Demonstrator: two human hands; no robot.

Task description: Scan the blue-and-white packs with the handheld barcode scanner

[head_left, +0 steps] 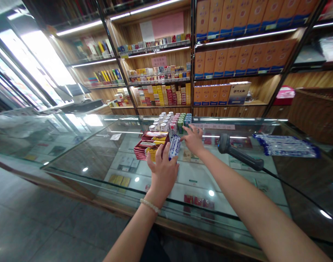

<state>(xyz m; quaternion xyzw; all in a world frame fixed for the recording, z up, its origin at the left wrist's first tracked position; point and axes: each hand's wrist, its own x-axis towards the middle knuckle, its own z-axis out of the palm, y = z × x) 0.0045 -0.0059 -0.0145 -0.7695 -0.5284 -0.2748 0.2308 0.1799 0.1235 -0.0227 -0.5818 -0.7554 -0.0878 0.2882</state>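
My left hand [163, 173] reaches over the glass counter with its fingers spread, at the near edge of some blue-and-white wrapped packets [174, 145]. Just left of its fingertips lie stacked red-and-yellow packets [151, 145]. Whether the fingertips touch either pile I cannot tell. My right hand [193, 139] is open, fingers apart, beside the small green and blue cylindrical containers [183, 123]. Pink containers [174, 125] and clear jars with white lids [162, 122] stand in rows to their left. Nothing shows in the grasp of either hand.
A black barcode scanner [239, 153] with a cable lies right of my right forearm. Beyond it are long blue-and-white packets [288, 146]. The glass counter [123, 140] holds goods beneath its top. Behind it, shelves carry orange boxes [221, 63] and small cartons [166, 95].
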